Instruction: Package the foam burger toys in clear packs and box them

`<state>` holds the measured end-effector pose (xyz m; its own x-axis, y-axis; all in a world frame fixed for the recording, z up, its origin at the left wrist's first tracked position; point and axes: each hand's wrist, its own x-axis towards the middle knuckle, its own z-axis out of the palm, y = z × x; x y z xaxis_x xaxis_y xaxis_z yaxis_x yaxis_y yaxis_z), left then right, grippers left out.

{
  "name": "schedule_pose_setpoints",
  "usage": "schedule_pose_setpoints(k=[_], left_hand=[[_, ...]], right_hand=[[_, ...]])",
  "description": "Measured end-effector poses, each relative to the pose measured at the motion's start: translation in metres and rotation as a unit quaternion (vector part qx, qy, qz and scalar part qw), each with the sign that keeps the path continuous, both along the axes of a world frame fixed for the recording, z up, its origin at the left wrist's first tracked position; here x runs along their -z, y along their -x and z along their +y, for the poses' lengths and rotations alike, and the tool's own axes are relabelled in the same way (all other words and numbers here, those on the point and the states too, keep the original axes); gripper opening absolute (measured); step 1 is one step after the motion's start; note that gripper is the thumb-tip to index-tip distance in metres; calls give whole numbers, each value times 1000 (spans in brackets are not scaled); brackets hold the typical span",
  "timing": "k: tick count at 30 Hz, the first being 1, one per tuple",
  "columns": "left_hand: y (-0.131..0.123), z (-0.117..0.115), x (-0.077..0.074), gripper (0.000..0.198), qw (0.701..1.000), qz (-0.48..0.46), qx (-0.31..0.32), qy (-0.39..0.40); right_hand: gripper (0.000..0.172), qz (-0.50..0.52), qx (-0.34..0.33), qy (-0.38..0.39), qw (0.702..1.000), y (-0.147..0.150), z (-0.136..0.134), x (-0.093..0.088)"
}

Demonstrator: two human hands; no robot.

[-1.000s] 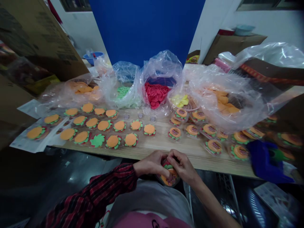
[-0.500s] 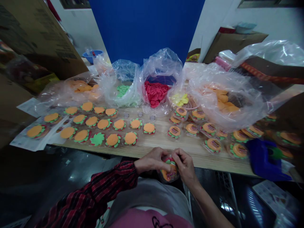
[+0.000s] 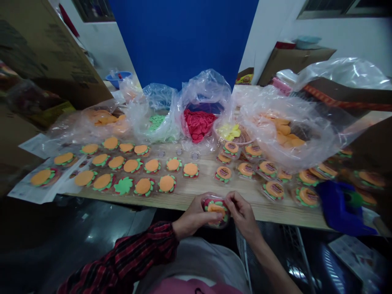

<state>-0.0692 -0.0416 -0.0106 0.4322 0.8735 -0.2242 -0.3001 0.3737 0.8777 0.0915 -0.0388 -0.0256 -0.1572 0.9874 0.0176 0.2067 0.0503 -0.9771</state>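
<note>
My left hand point(image 3: 196, 217) grips a clear plastic box point(image 3: 216, 222) from the left, its thumb lying across the front. Inside are a foam toy burger's orange bun, green lettuce and red layers. At the box's upper right edge, my right hand point(image 3: 244, 213) has thumb and fingers pinched together on the rim. Both hands are just off the table's front edge. Past them, boxed burgers with printed labels point(image 3: 223, 174) stand on the right. Rows of burgers with plain orange tops point(image 3: 167, 183) fill the left, one showing a green lettuce piece point(image 3: 123, 185) on top.
Along the back of the wooden table point(image 3: 196, 196) stand plastic bags of green pieces point(image 3: 157, 122), red pieces point(image 3: 199, 124) and orange pieces point(image 3: 284, 132). A pink basket point(image 3: 245, 134) holds yellow pieces. At right is a blue tape dispenser point(image 3: 335, 208); cardboard boxes point(image 3: 55, 53) flank the table.
The box has tilted and risen slightly, so its top edge and green lettuce show more. My right hand's fingers have shifted a little to the right. The camera view has moved slightly.
</note>
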Motion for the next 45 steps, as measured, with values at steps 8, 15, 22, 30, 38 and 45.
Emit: schedule_pose_setpoints(k=[8,15,22,30,38,45], left_hand=[[0,-2,-3,39,999,21,-8,24],[4,-2,-1,37,998,49,-4,48],[7,-3,0,31,996,73,7,40],[20,10,10,34,989,-28,77,122],[15,1,41,40,941,-153,156,258],[25,-10,42,62,949,-106,189,231]], right_hand=[[25,-13,28,-30,999,9,-10,11],[27,19,58,8,998,15,-18,14],[30,48,71,51,995,20,-24,19],[33,105,-49,45,992,-2,-9,13],[66,-33,-299,-71,951,-16,3,-22],[52,-28,-224,-17,974,-1,-6,-11]])
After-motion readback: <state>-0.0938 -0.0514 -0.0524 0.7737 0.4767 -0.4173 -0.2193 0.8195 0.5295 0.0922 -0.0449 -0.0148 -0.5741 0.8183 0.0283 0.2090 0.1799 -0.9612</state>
